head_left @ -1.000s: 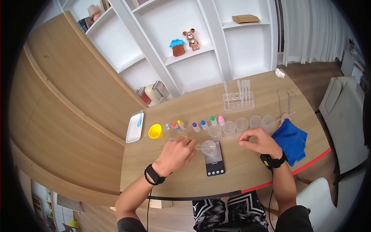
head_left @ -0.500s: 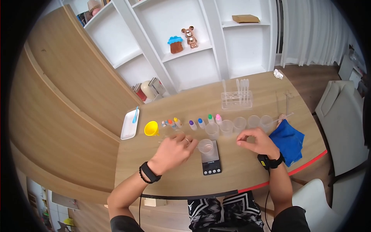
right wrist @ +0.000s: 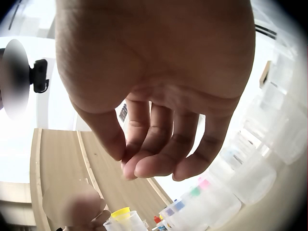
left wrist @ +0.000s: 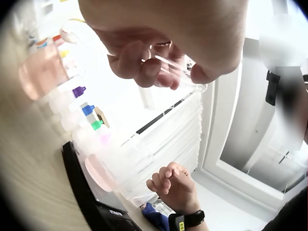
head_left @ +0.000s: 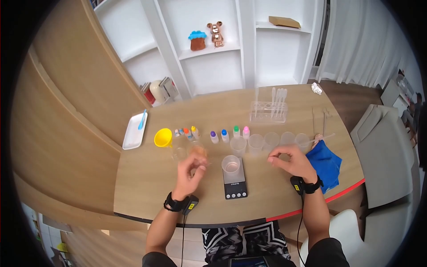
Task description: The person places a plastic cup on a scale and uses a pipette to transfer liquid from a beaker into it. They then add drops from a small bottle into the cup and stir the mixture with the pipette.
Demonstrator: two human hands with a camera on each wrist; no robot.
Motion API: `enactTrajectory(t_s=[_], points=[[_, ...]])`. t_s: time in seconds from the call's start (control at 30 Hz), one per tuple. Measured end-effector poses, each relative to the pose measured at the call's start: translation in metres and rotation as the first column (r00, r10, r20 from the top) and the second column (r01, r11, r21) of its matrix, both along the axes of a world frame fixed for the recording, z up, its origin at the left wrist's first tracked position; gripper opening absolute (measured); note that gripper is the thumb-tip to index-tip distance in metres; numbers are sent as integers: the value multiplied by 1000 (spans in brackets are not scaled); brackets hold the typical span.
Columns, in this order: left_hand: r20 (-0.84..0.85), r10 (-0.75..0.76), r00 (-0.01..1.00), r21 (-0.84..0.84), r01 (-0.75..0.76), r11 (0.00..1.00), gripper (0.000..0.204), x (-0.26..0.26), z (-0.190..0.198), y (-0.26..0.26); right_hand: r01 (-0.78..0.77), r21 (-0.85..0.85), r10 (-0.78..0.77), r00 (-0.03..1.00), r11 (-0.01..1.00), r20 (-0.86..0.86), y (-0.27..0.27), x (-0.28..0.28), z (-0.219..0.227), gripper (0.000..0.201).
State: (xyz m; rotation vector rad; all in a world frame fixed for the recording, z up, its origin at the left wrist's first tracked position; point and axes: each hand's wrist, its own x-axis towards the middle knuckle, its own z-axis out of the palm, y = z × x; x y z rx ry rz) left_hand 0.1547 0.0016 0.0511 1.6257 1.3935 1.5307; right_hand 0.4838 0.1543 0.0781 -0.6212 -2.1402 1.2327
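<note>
My left hand [head_left: 189, 175] is raised left of the scale, its fingers curled round a thin clear plastic stick [left wrist: 175, 67], seen best in the left wrist view; its exact kind I cannot tell. A clear cup [head_left: 231, 164] with a little pinkish liquid stands on the black scale [head_left: 235, 190]. Just behind the left hand is another cup [left wrist: 43, 72] with orange-pink liquid. My right hand [head_left: 291, 162] hovers right of the scale in front of the row of cups, loosely curled with thumb and fingertips close together, holding nothing visible.
Behind the scale are capped dropper bottles [head_left: 215, 137] and several clear cups [head_left: 255, 144]. A yellow funnel [head_left: 163, 138] and white tray [head_left: 134, 131] lie left, a tube rack [head_left: 268, 112] at the back, a blue cloth [head_left: 324, 164] right.
My left hand has moved away from the cup on the scale, drawing the clear stick out and turning its thumb side toward the scale. The right hand has kept its pose. The head view has shifted.
</note>
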Motion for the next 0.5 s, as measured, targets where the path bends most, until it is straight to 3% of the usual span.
enactTrajectory(t_s=[0.07, 0.1, 0.2, 0.3, 0.5], points=[[212, -85, 974, 13, 84, 996, 13, -6, -13, -2, -35, 88, 24, 992, 996, 127, -7, -5, 24, 13], [230, -143, 963, 17, 143, 990, 17, -8, -13, -1, -63, 127, 38, 981, 990, 188, -13, -10, 36, 14], [419, -265, 869, 34, 277, 960, 20, -13, -26, 3, -408, 465, 246, 896, 786, 370, -33, -39, 55, 17], [485, -324, 812, 43, 348, 937, 22, -17, -29, 3, -579, 503, 310, 795, 642, 521, -59, -65, 29, 21], [454, -254, 854, 9, 281, 960, 23, -18, -26, 2, -679, 478, 293, 699, 557, 652, -68, -80, -6, 37]])
